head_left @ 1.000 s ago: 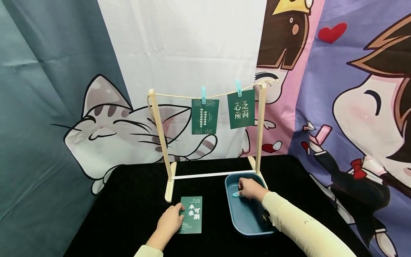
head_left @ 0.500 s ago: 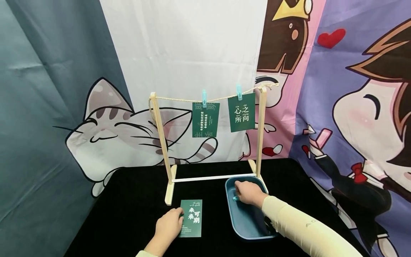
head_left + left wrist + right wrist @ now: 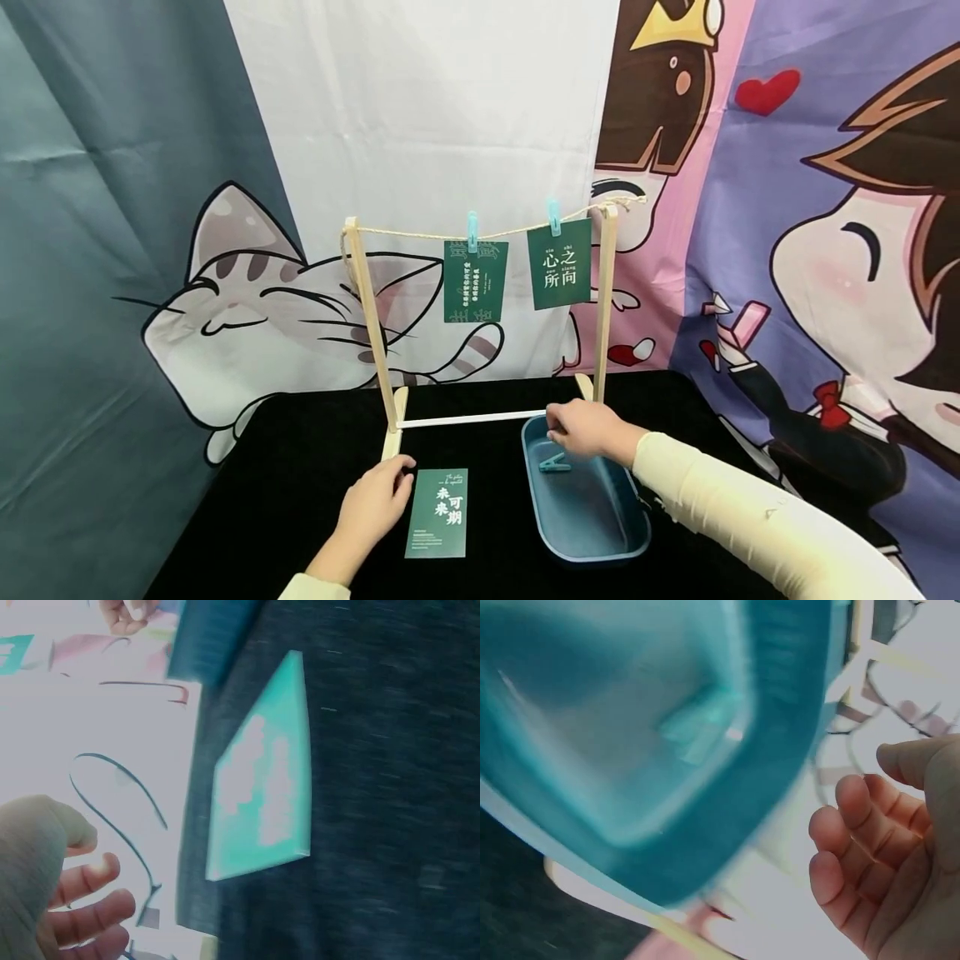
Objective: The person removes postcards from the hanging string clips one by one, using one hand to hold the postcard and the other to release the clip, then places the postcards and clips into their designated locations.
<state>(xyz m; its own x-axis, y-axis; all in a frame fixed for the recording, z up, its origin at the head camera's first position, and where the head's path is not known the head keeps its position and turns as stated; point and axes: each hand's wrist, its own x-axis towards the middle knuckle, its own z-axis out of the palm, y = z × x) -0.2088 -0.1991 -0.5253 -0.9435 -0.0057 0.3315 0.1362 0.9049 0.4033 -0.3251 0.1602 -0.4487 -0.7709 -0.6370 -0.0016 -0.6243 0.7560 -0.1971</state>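
A green card (image 3: 438, 513) with white lettering lies flat on the black cloth. Just left of it hovers my left hand (image 3: 371, 504), apart from the card, its fingers loosely bent around nothing, as the left wrist view also shows. My right hand (image 3: 588, 429) is over the far end of a blue plastic bin (image 3: 585, 533). In the right wrist view the right hand (image 3: 892, 847) has loosely curled fingers and nothing between them. One light-blue clothespin (image 3: 555, 463) lies on the bin's floor, below the right hand; it is blurred in the right wrist view.
A wooden stand (image 3: 372, 333) behind the card holds a string (image 3: 405, 234). Two green cards hang from it, a left card (image 3: 475, 282) and a right card (image 3: 561, 265), each under a light-blue clothespin. A cartoon-printed curtain (image 3: 420, 117) hangs behind.
My left hand has come off the card and moved left. The right hand has lifted from inside the bin toward its far rim, leaving the clothespin there.
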